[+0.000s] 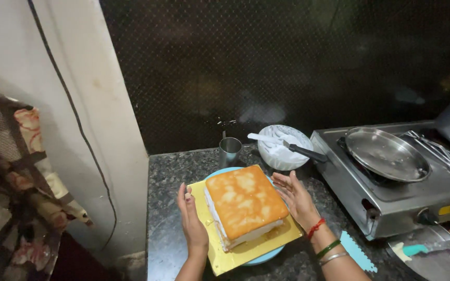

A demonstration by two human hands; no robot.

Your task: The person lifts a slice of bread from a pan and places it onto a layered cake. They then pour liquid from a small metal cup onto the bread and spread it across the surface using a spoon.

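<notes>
A square sponge cake (244, 204) with a golden top and white cream in its side sits on a yellow board (234, 256), which rests on a blue round stand (266, 255). My left hand (191, 221) is flat and upright beside the cake's left side, fingers together, over the board's edge. On the cake's right, my right hand (297, 196) stands open with its palm facing the cake; bangles and a red thread circle its wrist. Neither hand holds anything.
Behind the cake stand a steel cup (229, 151) and a white bowl of cream (282, 153) with a spatula (287, 145) laid across it. A gas stove (391, 192) with a steel plate (385, 154) is at right. A teal scraper (358, 252) lies on the dark granite counter (167, 239).
</notes>
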